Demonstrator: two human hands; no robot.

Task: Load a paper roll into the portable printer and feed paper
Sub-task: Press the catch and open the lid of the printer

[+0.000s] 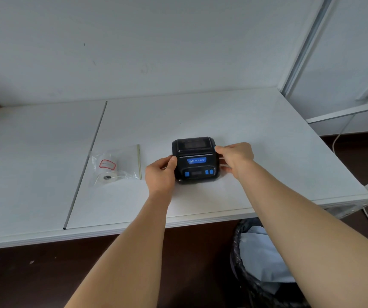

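Observation:
A small black portable printer (195, 160) with blue buttons and a blue label sits on the white table (256, 134), its lid closed. My left hand (160, 174) grips its left side, thumb on the top edge. My right hand (235, 155) holds the right side, fingertips at the upper right corner by the lid. To the left lies a clear zip bag (116, 165) with a white paper roll (107, 177) inside and a red-outlined label on it.
A thin dark seam (89, 152) runs front to back across the table left of the bag. A wall stands behind the table. A black mesh bin (260, 263) with a blue liner sits under the front edge at right. A white cable (338, 134) hangs at far right.

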